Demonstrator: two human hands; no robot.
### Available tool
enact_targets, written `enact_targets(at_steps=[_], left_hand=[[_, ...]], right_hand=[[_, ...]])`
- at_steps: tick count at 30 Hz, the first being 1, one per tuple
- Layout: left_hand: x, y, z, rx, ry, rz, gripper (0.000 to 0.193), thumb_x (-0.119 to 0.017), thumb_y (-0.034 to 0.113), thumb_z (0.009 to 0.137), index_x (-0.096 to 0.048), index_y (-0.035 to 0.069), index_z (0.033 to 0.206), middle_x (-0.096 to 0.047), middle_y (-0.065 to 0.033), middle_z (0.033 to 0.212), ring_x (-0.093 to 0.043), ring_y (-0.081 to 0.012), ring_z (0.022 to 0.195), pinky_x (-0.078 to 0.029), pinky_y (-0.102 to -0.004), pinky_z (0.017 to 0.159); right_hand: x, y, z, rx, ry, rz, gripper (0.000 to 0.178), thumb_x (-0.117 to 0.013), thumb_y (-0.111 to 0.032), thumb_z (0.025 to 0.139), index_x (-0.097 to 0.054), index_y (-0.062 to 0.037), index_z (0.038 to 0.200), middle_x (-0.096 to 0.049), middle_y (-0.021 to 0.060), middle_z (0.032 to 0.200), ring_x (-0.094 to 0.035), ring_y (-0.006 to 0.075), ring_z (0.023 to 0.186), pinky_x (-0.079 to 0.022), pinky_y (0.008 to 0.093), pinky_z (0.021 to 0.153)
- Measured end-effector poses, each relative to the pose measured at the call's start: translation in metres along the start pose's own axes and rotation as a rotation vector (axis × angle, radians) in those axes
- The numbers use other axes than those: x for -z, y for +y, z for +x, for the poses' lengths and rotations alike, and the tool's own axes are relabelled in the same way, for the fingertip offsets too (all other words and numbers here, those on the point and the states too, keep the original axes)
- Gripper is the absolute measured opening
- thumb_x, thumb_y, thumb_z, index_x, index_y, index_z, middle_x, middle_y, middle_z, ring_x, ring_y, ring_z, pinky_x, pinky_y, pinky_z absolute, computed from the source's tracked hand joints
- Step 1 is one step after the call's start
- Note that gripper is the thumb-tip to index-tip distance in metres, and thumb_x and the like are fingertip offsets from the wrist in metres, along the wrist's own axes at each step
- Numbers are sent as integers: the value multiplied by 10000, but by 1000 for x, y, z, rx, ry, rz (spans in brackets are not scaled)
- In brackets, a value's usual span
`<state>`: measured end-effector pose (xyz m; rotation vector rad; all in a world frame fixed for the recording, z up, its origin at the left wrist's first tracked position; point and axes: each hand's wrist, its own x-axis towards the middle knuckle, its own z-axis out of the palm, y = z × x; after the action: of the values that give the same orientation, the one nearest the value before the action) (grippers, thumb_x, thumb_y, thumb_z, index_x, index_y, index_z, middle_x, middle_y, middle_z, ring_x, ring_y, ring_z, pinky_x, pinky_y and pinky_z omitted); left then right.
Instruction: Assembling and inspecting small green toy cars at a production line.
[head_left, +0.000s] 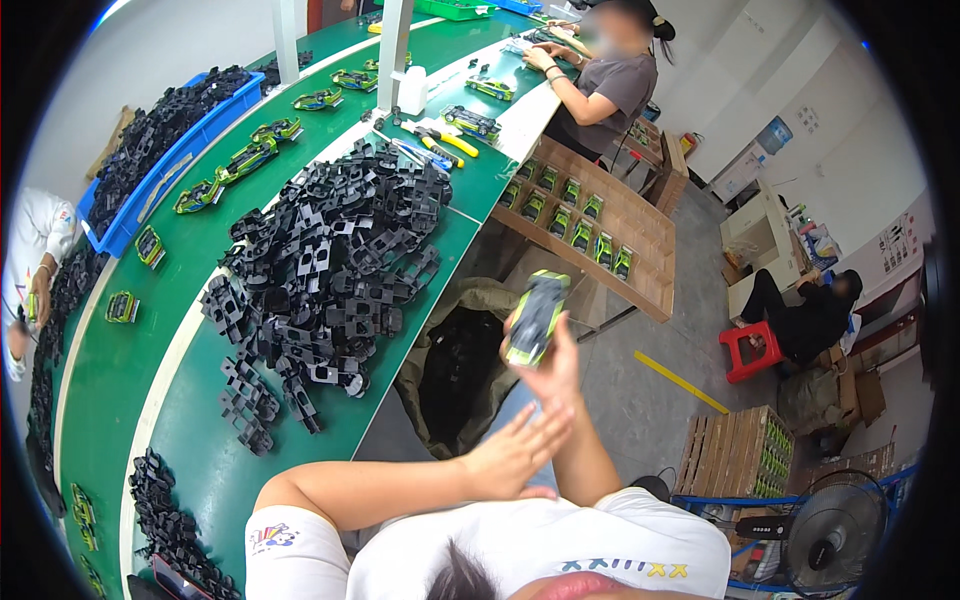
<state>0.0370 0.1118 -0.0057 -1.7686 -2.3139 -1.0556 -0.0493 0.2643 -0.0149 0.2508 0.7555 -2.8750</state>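
My right hand point(552, 372) is raised in front of me, its fingers closed round a green and black toy car point(538, 318). The car is held tilted, above the mouth of a sack. My left hand point(518, 452) lies against or just in front of the right wrist, fingers stretched out and holding nothing; whether it touches the wrist I cannot tell. On the green table to the left, a large heap of black plastic parts point(330, 260) is spread close to the edge.
An open sack point(450, 370) stands beside the table. Past it is a wooden tray point(640, 250) with several green cars. A blue crate point(170, 165), pliers point(450, 140) and a white bottle point(411, 90) are further off. Co-workers sit at the far table end and right; a fan point(830, 540) stands lower right.
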Motion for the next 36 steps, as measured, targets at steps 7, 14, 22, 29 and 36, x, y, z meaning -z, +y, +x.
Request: enact_targets(at_steps=[7,14,22,29,36], left_hand=[[52,-40,17,412,448,29,840,-556,342,879,-101,-86,1441,-62,-297,1512,-52,-442,1415,-71,-530,1128],[29,-34,17,341,246,51,941,-561,519,823,-174,-87,1429,-95,-296,1508,-56,-455,1409,-62,-554,1122],[32,-19,9,188,292,-47,877,-577,460,846,-195,-72,1429,-113,-304,1501,-95,-457,1404,-93,-559,1118],[52,-44,15,468,398,102,870,-562,418,860,-150,-94,1430,-64,-310,1505,-43,-459,1409,-55,-552,1121],[12,4,3,-28,-8,-1,896,-545,567,836,-294,-93,1387,-185,-288,1489,-121,-425,1410,-109,-538,1124]], right_hand=[[9,-16,-36,-135,-92,-540,439,-548,-379,932,-517,-59,1233,-615,106,1120,-606,197,1015,-483,344,886],[30,28,-60,-235,-43,-336,503,-557,-407,919,-476,-100,1310,-558,49,1234,-530,204,1142,-415,377,972],[-7,-23,-22,-72,-69,-340,464,-507,-402,944,-505,-62,1259,-592,86,1181,-568,205,1092,-471,357,907],[4,27,-83,-577,-82,-520,531,-563,-291,934,-402,-54,1382,-545,41,1266,-520,106,1149,-409,286,972],[0,-30,-8,117,26,147,480,-487,-464,933,-563,-60,1182,-610,152,1127,-596,281,1009,-482,473,861]])
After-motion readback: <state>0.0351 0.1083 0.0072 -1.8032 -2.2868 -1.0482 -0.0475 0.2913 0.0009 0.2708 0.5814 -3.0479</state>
